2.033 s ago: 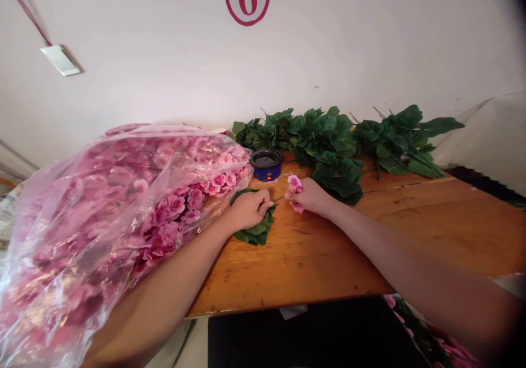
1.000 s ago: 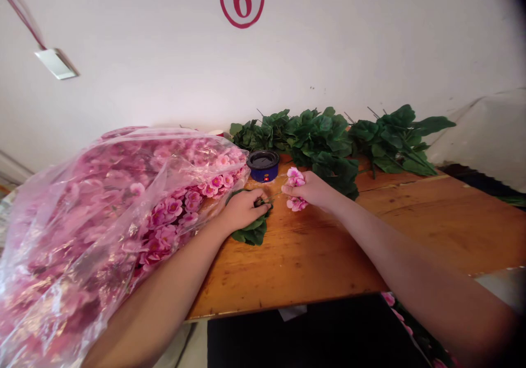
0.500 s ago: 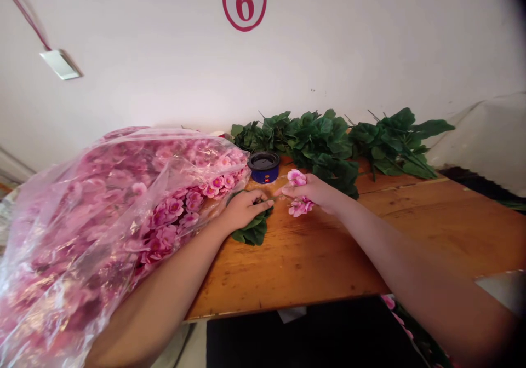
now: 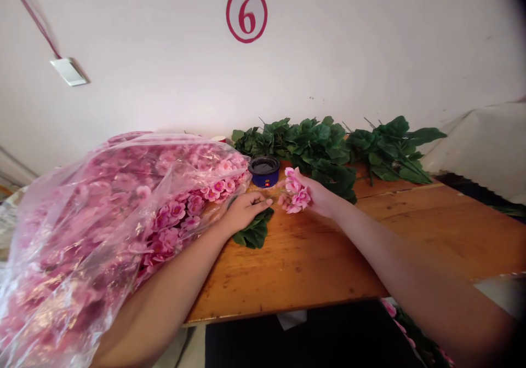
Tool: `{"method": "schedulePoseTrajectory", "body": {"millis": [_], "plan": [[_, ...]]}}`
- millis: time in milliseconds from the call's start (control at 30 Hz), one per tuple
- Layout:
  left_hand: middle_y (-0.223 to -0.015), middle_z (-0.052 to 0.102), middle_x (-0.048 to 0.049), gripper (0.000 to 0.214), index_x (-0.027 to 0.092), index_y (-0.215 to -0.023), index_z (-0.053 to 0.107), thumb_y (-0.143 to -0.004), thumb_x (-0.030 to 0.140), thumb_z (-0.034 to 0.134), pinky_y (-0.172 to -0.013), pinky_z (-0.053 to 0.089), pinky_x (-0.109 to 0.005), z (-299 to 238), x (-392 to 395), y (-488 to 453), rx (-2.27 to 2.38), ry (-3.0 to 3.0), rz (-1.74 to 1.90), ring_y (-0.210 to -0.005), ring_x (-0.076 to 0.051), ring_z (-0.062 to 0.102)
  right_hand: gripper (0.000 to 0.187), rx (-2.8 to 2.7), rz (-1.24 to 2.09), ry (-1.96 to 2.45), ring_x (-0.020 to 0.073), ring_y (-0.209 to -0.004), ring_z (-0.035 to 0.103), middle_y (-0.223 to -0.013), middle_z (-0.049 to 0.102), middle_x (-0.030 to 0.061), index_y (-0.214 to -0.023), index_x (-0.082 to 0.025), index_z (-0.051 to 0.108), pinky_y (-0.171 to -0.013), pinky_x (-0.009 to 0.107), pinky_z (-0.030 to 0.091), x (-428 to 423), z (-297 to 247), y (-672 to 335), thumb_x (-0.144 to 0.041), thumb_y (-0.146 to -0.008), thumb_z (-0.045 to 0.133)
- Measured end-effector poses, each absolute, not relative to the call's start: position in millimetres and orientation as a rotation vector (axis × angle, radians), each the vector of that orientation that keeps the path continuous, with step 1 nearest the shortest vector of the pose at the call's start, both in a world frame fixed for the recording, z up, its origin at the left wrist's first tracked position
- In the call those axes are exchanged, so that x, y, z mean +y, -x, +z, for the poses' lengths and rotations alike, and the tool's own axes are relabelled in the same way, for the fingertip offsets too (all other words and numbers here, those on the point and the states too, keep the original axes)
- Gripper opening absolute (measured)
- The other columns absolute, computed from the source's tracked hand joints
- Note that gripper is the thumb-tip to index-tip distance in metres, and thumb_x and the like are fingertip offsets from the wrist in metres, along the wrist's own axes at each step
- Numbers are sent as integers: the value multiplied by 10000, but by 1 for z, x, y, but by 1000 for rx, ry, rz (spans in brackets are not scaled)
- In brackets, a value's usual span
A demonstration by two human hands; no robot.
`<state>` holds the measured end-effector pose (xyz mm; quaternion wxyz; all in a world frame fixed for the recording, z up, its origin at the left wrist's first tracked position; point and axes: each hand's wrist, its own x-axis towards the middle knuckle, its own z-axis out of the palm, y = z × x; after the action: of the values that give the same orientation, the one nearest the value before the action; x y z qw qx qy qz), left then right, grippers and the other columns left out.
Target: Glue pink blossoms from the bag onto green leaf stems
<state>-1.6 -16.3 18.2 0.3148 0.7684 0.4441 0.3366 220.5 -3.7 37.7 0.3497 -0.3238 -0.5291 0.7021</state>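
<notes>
My left hand (image 4: 246,210) is closed around the stem end of a bunch of green artificial leaves (image 4: 253,232), whose blades spread below the fingers over the table. Close by on the right, my right hand (image 4: 318,195) grips a sprig of pink artificial flowers (image 4: 298,191), its blossoms facing left. Thin stems reach from the blossoms toward the left hand's fingertips; whether they touch it I cannot tell. Just behind both hands stands a small round blue pot (image 4: 265,172) with a black rim, dark contents and a lit red light.
A large clear plastic bag (image 4: 107,203) full of pink flowers covers the table's left side. Piles of green leaves (image 4: 316,143) lie along the wall at the back. The wooden table's (image 4: 287,275) front edge runs close to my body. More pink flowers (image 4: 396,316) show below it, right.
My right hand has turned, so the pink blossoms now sit together in front of its palm. The left hand stays on the leaves. The view has tilted slightly upward.
</notes>
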Motion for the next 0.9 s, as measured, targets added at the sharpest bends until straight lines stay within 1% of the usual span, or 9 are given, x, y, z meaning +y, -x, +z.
{"method": "schedulePoseTrajectory", "body": {"millis": [100,300,467,567,633,700,767,833,900], "plan": [[-597,441,31,432,151,-702,555,-828,564,541,-545,294,-222,22,-18,1,1181,-1998,889,-593,-102,416,668,-1375,1805,840,200,-694,661,-796,688,96,-1011,-188,578,-671,315,529,-1,36,-219,-737,-866,225],[-548,366,44,471,150,-595,444,-843,541,531,-528,253,-226,29,-21,0,1162,-1957,902,-540,-79,353,712,-1302,1761,828,192,-592,635,-698,671,81,-1049,-177,570,-644,317,519,6,30,-218,-727,-878,150],[-542,372,42,478,153,-591,430,-846,546,527,-519,247,-229,30,-21,-1,1147,-1933,913,-534,-78,356,689,-1237,1755,854,176,-551,605,-658,648,65,-993,-174,577,-605,299,507,7,29,-218,-711,-888,159],[-542,384,39,483,152,-587,431,-849,547,524,-521,252,-229,29,-21,-1,1142,-1930,923,-535,-79,359,594,-1158,1710,933,166,-519,577,-641,633,58,-932,-174,575,-565,291,494,9,28,-216,-652,-916,223],[-542,391,37,487,150,-580,429,-853,542,522,-526,257,-230,30,-20,0,1135,-1938,944,-538,-80,364,458,-1120,1639,1013,153,-502,555,-627,616,49,-900,-170,586,-541,280,482,12,25,-216,-543,-934,322],[-552,406,32,484,147,-579,438,-860,533,520,-538,268,-231,31,-18,2,1129,-1958,967,-549,-82,379,279,-1121,1536,1098,131,-491,531,-621,599,35,-846,-166,605,-525,260,466,15,22,-216,-394,-897,452],[-565,413,28,477,145,-586,452,-860,528,526,-543,274,-231,33,-17,4,1131,-1956,993,-560,-83,388,141,-1141,1451,1158,106,-485,507,-615,583,17,-773,-160,614,-518,238,446,17,20,-216,-282,-819,560],[-575,417,27,464,144,-610,472,-855,533,532,-534,271,-228,36,-17,5,1130,-1915,1004,-561,-82,386,102,-1216,1418,1143,94,-492,499,-605,574,3,-745,-150,630,-518,226,430,14,20,-215,-251,-759,639],[-576,411,28,460,145,-630,481,-855,544,525,-519,265,-224,40,-19,5,1109,-1872,1001,-553,-80,373,153,-1381,1423,1036,98,-525,517,-618,582,-2,-800,-145,664,-541,228,430,8,23,-212,-287,-745,679]]}}
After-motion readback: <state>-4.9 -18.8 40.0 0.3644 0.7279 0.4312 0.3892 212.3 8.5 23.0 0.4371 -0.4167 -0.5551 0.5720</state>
